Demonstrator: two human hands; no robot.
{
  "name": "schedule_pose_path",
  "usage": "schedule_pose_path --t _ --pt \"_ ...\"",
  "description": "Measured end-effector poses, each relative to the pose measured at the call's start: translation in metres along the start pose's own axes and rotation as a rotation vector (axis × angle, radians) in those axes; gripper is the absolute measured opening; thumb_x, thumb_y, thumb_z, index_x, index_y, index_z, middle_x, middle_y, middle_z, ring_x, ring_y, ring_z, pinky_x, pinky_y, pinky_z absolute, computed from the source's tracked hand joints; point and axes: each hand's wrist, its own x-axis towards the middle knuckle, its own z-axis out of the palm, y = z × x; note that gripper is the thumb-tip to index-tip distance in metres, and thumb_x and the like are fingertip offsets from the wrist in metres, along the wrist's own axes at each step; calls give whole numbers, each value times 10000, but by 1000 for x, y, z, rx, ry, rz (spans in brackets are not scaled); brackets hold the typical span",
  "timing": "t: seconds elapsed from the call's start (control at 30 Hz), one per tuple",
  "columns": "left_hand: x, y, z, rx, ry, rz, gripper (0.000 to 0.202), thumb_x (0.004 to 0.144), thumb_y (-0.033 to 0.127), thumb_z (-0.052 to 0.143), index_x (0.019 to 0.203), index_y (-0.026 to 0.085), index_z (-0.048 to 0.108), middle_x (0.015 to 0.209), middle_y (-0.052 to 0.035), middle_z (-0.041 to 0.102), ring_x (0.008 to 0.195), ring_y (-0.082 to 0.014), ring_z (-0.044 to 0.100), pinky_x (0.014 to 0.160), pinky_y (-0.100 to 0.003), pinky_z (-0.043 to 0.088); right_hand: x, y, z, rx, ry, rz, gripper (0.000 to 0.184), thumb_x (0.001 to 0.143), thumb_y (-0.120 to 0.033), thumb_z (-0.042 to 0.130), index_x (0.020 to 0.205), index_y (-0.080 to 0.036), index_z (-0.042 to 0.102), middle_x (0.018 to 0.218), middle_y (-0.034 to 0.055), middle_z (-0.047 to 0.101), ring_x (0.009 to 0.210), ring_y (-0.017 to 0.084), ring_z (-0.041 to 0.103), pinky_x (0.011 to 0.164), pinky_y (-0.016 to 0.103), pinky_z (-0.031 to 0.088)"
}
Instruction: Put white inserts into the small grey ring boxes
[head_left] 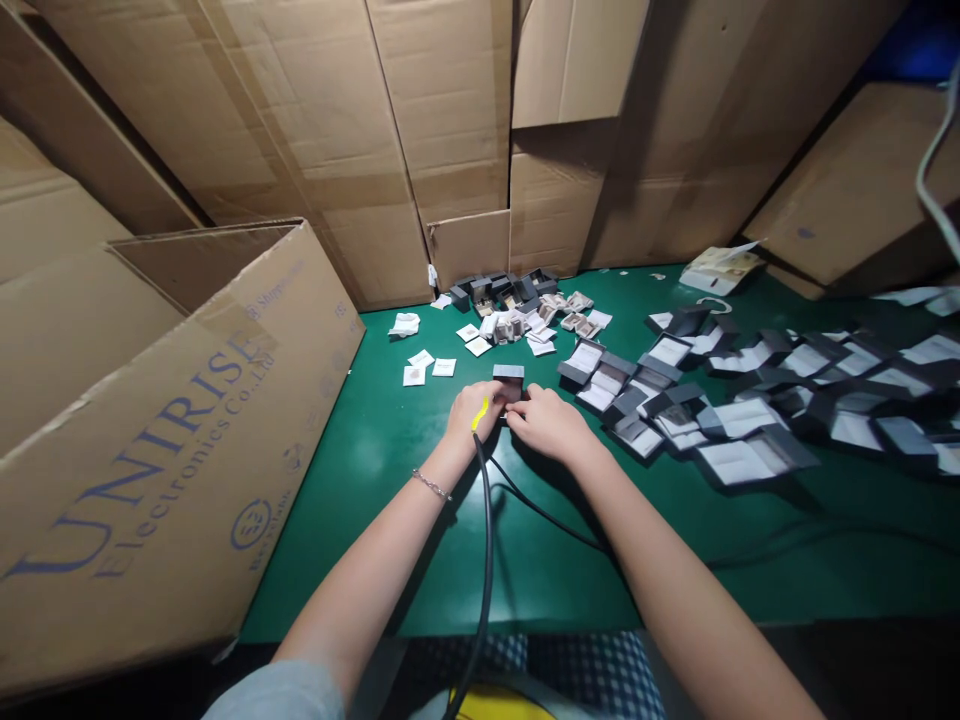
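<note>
A small dark grey box (509,372) with its lid raised stands between my two hands near the middle of the green table. My left hand (474,410) is closed around its left side. On the right, the curled fingers of my right hand (551,422) press together at the box's lower front, which they partly hide. A yellow strip (481,414) crosses the back of my left hand, and a black cable (487,520) runs from there toward my lap. Small white cards (444,367) lie to the left, beyond my left hand.
Many opened grey boxes (742,458) with pale insides spread over the right side of the green table (360,540). Behind my hands is a pile of beige inserts (506,326) and dark boxes. A large carton (195,440) stands at left; stacked cartons (322,130) wall the back.
</note>
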Motion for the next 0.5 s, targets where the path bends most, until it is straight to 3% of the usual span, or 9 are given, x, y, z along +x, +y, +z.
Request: schedule_pose_path --t 0.1,0.2,0.3,0.4,0.5 --pt "2 -4 0 -81 2 4 239 784 215 508 929 258 692 923 -16 705 845 -153 626 757 -219 452 1 4 4 88 75 -17 368 861 -398 356 973 -302 693 993 68 562 923 208 505 761 292 382" --pt "2 -11 0 -160 -6 -59 239 746 241 552 932 230 703 806 -15 710 766 -162 630 693 -225 458 4 11 6 264 171 -15 404 871 -396 337 844 -246 712 907 49 613 835 161 540 728 245 376" --pt "0 -18 0 -242 13 -144 266 737 275 563 946 184 699 774 -26 705 740 -167 631 674 -236 464 9 17 6 424 262 88 457 874 -411 314 715 -184 678 727 37 634 708 143 555 653 226 375" --pt "-4 -21 0 -306 70 -198 256 734 275 555 913 165 701 809 -31 696 754 -157 621 686 -237 468 13 19 7 552 281 193 355 832 -402 384 746 -183 651 652 9 622 644 141 550 608 227 382" --pt "-6 -19 -1 -414 112 -188 241 745 279 534 847 141 703 868 -50 678 786 -151 607 709 -237 471 17 18 11 721 227 204 281 795 -384 447 871 -190 637 763 8 649 682 135 571 608 224 414"
